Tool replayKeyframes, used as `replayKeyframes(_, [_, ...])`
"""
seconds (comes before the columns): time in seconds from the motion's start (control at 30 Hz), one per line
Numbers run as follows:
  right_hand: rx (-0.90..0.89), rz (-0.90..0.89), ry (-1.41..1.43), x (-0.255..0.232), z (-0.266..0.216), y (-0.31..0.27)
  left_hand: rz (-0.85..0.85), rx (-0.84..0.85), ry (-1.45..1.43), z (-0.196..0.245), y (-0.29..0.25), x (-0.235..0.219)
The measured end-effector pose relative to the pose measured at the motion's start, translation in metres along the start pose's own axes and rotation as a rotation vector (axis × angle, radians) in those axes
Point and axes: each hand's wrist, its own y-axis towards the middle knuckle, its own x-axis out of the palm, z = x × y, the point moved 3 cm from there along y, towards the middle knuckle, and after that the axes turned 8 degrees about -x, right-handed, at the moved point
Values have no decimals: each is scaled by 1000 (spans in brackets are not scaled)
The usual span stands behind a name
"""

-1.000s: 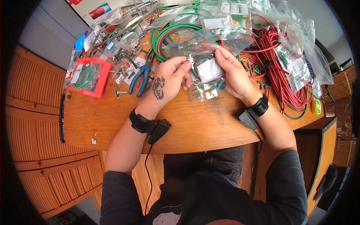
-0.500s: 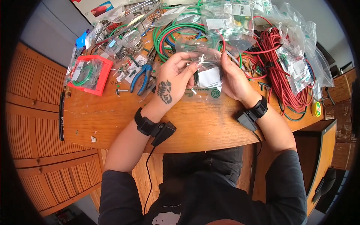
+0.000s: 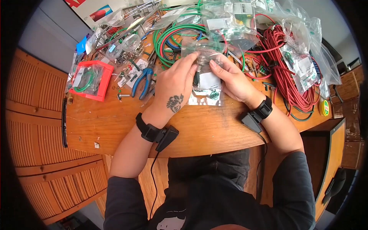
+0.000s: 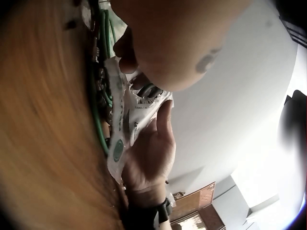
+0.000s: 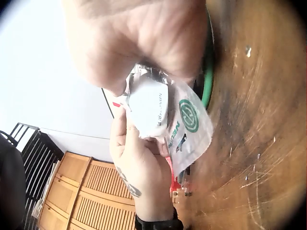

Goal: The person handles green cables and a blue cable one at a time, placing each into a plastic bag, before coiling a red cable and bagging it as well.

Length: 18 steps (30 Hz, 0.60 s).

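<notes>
Both hands hold a clear plastic bag (image 3: 205, 99) up over the near part of the wooden table. A white printed label (image 3: 210, 80) and a dark coiled cable (image 4: 151, 90) show in it, with green print low on the plastic. My left hand (image 3: 174, 78) grips the bag's left side, back of the hand up, its fingertips by the shiny bunched part. From the right, my right hand (image 3: 235, 78) pinches the bag, thumb on the front and fingers behind. The left fingertips are partly hidden in both wrist views.
Blue-handled pliers (image 3: 142, 82) and a red bin (image 3: 109, 71) with a bagged green cable lie to the left. Green cable loops (image 3: 163, 53) are behind the hands. On the right lie a red cable bundle (image 3: 281, 80) and a small yellow tin (image 3: 324, 108).
My left hand has turned over and its fingers have moved forward along the bag. The right thumb has come down from upright onto the front of the bag.
</notes>
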Motion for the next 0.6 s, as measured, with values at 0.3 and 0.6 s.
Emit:
replayKeyframes(0.3, [-126,56,-239,-4,-1,3,35,110,155,1,-1,-6])
replayKeyframes(0.6, [-122,47,-454,6,-11,-2,-23,148,429,17,-4,-5])
